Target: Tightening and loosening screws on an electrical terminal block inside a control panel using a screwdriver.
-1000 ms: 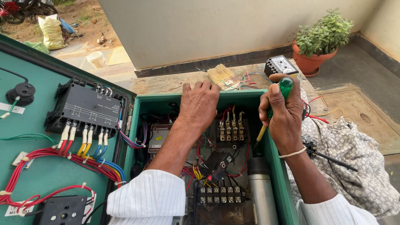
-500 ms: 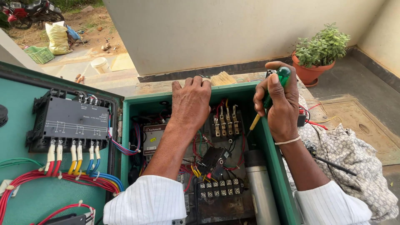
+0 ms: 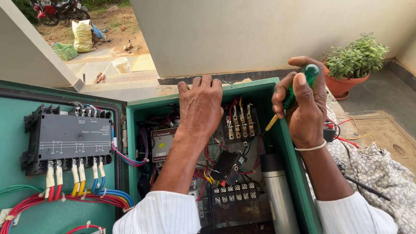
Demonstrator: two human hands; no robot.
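Gripped tight in the right hand [image 3: 308,108] was a green-handled screwdriver [image 3: 291,96], its tip angled toward seven o'clock over the green electrical box [image 3: 299,190]. Left hand [image 3: 201,106] lay open, palm down, fingers spread inside it, holding nothing. Farther off at two o'clock stood a potted plant [image 3: 354,60].

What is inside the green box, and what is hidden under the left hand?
Inside the green box are coloured wires, brass terminals, a black terminal block and a grey cylinder. The left hand covers the upper middle, so that part cannot be seen.
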